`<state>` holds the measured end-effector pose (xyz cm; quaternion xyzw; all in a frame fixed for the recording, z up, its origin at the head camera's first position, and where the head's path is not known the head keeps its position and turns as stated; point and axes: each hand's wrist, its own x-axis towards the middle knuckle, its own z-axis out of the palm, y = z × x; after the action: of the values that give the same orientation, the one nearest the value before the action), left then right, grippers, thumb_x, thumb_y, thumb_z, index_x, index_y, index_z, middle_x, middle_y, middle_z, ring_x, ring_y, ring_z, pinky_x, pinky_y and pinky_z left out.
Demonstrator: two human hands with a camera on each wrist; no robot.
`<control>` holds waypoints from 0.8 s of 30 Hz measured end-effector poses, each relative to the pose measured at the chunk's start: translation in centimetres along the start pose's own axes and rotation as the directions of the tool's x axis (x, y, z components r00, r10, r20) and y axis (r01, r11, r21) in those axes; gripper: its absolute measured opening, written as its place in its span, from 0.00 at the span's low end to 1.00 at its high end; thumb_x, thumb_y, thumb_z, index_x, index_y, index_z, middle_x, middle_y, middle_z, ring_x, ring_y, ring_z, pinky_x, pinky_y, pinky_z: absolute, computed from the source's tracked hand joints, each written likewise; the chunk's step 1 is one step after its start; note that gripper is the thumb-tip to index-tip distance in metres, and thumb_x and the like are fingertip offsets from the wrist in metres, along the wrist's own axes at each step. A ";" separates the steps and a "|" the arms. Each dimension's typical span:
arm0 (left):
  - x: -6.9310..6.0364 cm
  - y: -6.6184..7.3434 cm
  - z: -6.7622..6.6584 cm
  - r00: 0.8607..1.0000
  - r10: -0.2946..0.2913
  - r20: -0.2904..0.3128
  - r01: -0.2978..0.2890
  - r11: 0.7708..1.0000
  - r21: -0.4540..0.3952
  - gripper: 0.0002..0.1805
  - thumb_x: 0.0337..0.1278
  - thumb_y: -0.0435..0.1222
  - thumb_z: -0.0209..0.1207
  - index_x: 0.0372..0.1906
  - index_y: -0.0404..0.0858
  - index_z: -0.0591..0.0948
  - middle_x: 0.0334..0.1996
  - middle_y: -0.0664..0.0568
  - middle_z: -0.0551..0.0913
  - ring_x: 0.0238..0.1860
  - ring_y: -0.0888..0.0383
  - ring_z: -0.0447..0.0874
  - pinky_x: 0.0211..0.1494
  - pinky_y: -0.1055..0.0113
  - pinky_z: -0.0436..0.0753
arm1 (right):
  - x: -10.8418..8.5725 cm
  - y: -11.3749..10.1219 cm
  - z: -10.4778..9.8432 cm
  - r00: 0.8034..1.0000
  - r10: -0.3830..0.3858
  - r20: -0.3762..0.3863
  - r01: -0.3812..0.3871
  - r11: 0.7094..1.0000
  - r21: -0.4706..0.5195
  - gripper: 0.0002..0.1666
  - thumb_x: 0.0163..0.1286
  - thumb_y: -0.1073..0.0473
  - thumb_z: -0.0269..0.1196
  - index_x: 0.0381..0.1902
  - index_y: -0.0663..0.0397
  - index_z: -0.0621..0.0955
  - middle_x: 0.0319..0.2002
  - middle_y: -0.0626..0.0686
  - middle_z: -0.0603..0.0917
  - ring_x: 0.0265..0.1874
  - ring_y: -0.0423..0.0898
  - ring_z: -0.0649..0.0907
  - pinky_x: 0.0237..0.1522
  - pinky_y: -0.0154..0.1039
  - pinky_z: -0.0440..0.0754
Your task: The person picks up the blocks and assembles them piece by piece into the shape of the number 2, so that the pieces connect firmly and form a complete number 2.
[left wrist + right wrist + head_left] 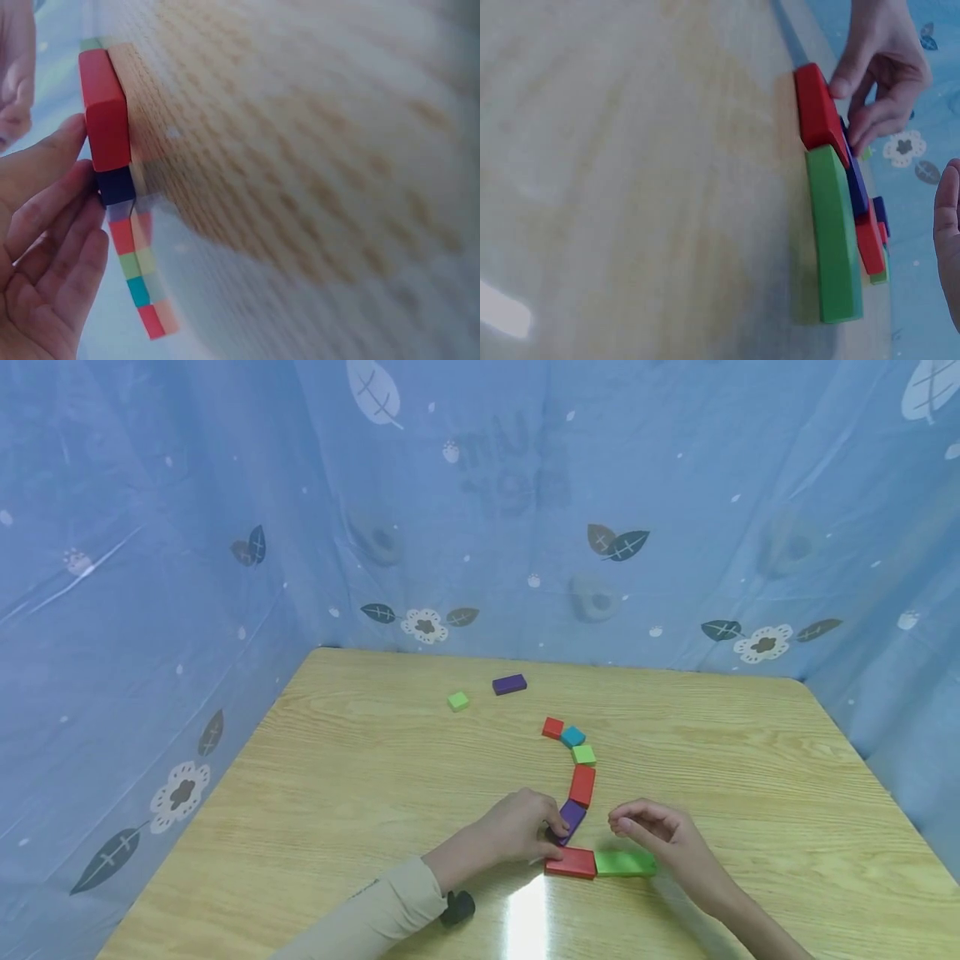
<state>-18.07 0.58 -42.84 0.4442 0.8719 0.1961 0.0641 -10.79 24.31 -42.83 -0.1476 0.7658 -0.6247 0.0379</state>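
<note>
A curved chain of flat coloured blocks lies on the wooden table. My left hand (pixel 522 828) is at its near part, with the thumb touching the red block (pixel 572 863) and the fingers against the purple block (pixel 572 820). In the left wrist view the thumb meets the edge of the red block (pixel 106 112). Joined to that red block's right end is a long green block (pixel 626 863). My right hand (pixel 667 839) hovers just above and right of the green block, fingers loosely bent and holding nothing.
Farther along the chain are another red block (pixel 582 786), a light green square (pixel 583 755), a blue one (pixel 572 737) and a small red one (pixel 552 727). Apart lie a light green square (pixel 457 701) and a purple block (pixel 509 684). A patterned blue curtain (pixel 480 510) surrounds the table.
</note>
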 end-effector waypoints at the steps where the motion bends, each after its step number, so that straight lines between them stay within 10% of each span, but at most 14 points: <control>1: 0.0 0.0 0.0 1.000 0.002 0.002 -0.002 1.000 0.003 0.14 0.43 0.44 0.73 0.39 0.46 0.88 0.34 0.63 0.84 0.32 0.74 0.75 0.36 0.84 0.70 | -0.2 0.0 0.1 1.000 0.000 0.004 0.000 1.000 0.006 0.15 0.74 0.65 0.52 0.49 0.76 0.75 0.44 0.59 0.83 0.43 0.44 0.82 0.46 0.35 0.80; 10: 0.0 -0.2 0.0 1.000 0.018 -0.004 -0.018 1.000 -0.011 0.14 0.44 0.44 0.73 0.38 0.45 0.88 0.32 0.62 0.84 0.32 0.73 0.76 0.37 0.83 0.71 | -2.2 0.4 1.0 0.996 -0.028 0.086 0.020 0.996 0.084 0.13 0.73 0.69 0.52 0.49 0.75 0.74 0.46 0.53 0.83 0.45 0.37 0.81 0.47 0.33 0.80; 16: -0.1 -0.1 0.0 0.999 0.038 -0.012 -0.038 0.999 -0.012 0.14 0.44 0.44 0.73 0.38 0.44 0.88 0.32 0.62 0.84 0.31 0.73 0.76 0.36 0.83 0.71 | -2.6 1.3 0.0 0.955 -0.230 0.186 0.212 0.971 0.112 0.14 0.66 0.79 0.54 0.48 0.72 0.76 0.46 0.58 0.81 0.48 0.39 0.80 0.48 0.34 0.80; 20: -0.1 -0.2 0.2 0.999 0.044 -0.018 -0.044 0.999 -0.003 0.14 0.44 0.44 0.73 0.38 0.44 0.88 0.33 0.62 0.84 0.31 0.73 0.75 0.36 0.84 0.71 | -2.6 1.6 -1.3 0.937 -0.293 0.191 0.318 0.941 -0.114 0.17 0.59 0.77 0.63 0.47 0.63 0.81 0.46 0.57 0.81 0.50 0.37 0.78 0.51 0.29 0.76; 24: 0.0 -0.2 0.1 1.000 0.025 -0.016 -0.025 1.000 0.009 0.14 0.44 0.44 0.73 0.38 0.45 0.88 0.32 0.63 0.84 0.32 0.73 0.75 0.37 0.84 0.70 | -2.5 1.9 -2.0 0.956 -0.277 0.095 0.287 0.821 -0.494 0.23 0.51 0.63 0.74 0.48 0.50 0.83 0.49 0.51 0.79 0.53 0.32 0.73 0.54 0.19 0.65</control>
<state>-18.13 0.48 -42.99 0.4538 0.8676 0.1965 0.0527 -9.22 27.26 -44.56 -0.2697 0.8713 -0.4006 -0.0872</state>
